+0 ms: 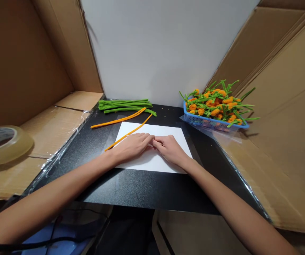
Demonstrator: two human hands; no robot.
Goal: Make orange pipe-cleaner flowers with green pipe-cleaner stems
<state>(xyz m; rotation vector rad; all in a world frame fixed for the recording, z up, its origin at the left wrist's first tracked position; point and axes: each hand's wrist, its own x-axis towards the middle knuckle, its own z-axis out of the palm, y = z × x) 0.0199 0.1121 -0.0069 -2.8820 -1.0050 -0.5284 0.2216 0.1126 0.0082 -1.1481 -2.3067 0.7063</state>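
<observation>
Black desk [147,191], speckled, before a white wall [163,46]; cardboard panels [287,106] at both sides of the frame. Orange fuzzy stem [139,126], single: centre of the frame, slanting over the left part of a white sheet [165,130], just beside the left hand. Left hand [138,144] and right hand [167,147]: over the sheet, fingertips meeting. Grip of each: fingers bent and narrow; whether anything is held cannot be told, the fingers hiding it. Orange stems [110,123], close together: left of centre. Green stems [126,105], one bundle: above these. Blue basket [211,123], heaped with orange-and-green pieces [214,102]: right of the frame. Clear tape roll [22,145]: far left, on cardboard.
</observation>
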